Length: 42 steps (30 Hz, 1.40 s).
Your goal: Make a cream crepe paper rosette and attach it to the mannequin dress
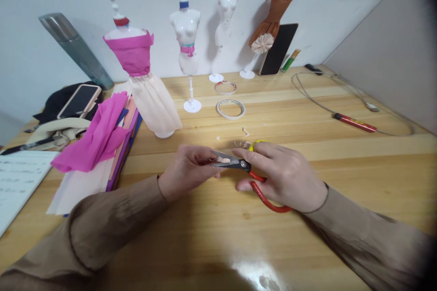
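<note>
My right hand point(287, 173) is closed on a pair of scissors point(264, 198) with red handles and dark blades pointing left. Between the slightly parted blades sits a small cream folded piece point(223, 160), probably paper. My left hand point(191, 168) pinches that piece at its left end, its fingers partly covering it and the blade tips. Just behind the scissors, something yellow point(252, 145) shows beside my right knuckles, mostly hidden. Small cream scraps point(245, 132) lie on the wooden table point(205, 236) beyond my hands.
White mannequins stand along the wall, one in a pink and cream dress point(153, 100), another in brown point(273, 9). Two tape rolls point(231, 109) lie ahead. Pink crepe paper point(99, 132) and coloured sheets are piled left, near a phone point(80, 101). A red cabled tool point(355, 122) lies right.
</note>
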Tool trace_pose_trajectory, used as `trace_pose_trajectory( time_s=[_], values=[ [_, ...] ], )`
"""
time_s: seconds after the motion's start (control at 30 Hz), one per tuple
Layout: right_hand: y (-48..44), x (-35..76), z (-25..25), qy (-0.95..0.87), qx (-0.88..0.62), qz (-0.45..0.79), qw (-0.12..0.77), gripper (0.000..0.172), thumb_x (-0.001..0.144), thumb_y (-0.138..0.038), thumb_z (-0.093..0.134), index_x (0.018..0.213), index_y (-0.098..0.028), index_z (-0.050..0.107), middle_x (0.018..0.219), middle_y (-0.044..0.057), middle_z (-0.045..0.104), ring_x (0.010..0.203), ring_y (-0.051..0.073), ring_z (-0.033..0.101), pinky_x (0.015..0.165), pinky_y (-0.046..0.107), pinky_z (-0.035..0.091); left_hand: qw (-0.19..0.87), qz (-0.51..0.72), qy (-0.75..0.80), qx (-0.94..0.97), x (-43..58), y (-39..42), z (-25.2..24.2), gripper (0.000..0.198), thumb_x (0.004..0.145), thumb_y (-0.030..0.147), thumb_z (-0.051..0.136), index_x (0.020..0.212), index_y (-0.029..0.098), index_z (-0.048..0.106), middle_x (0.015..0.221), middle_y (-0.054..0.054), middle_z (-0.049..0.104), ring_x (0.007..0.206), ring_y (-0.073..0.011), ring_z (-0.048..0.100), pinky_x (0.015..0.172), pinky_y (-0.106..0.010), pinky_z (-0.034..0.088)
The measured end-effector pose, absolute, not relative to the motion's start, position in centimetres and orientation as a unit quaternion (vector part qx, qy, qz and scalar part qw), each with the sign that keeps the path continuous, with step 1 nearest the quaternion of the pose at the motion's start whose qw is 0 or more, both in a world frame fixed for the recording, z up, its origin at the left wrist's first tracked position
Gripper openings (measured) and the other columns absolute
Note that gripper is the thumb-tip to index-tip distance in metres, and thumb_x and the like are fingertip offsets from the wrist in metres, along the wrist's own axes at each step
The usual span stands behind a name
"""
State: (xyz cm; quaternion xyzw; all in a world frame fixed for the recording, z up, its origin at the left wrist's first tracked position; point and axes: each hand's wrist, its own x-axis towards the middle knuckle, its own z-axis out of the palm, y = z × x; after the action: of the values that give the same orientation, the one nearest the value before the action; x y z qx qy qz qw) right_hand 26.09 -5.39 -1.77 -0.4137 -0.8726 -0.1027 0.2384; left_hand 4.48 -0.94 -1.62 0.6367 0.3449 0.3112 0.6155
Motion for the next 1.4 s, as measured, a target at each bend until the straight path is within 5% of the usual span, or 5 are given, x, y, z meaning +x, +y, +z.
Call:
trace_pose_trajectory(
  time_s=[0.83,1.13,1.4],
  values=[
    [-5.0,26.7,-2.1,-0.833,-0.488,0.047,0.256,0.044,0.091,-0.049,0.051,0.114,-0.014,0.063,0.082,0.009,0.073,0.063,0.018,0.067,0.056,0.027,0.048,0.634,0.336,0.367,0.591,4.7,-0.6,-2.1,0.008,0.069,0.022,0.073,0.069,0.014,0.072,0.059,-0.001,0.067,0.052,-0.0107,0.062,0.053,-0.021,0.053],
    [-5.7,25.8,-2.0,-0.779,-0.616,0.067,0.096,0.049,0.078,-0.027,0.056,0.125,-0.015,0.053,0.094,0.011,0.074,0.075,0.025,0.07,0.058,0.03,0.045,0.6,0.431,0.394,0.546,4.7,-0.5,-1.2,0.009,0.065,0.021,0.076,0.071,0.014,0.074,0.064,-0.002,0.072,0.051,-0.0101,0.064,0.048,-0.017,0.051],
    [-6.0,25.5,-1.0,-0.744,-0.621,0.21,0.129,0.031,0.083,-0.03,0.054,0.11,-0.014,0.052,0.075,0.006,0.07,0.064,0.02,0.065,0.057,0.028,0.044,0.554,0.483,0.441,0.516,4.7,-0.1,-0.4,0.017,0.067,0.028,0.076,0.074,0.013,0.074,0.056,-0.003,0.069,0.05,-0.0092,0.062,0.05,-0.017,0.049]
  ],
)
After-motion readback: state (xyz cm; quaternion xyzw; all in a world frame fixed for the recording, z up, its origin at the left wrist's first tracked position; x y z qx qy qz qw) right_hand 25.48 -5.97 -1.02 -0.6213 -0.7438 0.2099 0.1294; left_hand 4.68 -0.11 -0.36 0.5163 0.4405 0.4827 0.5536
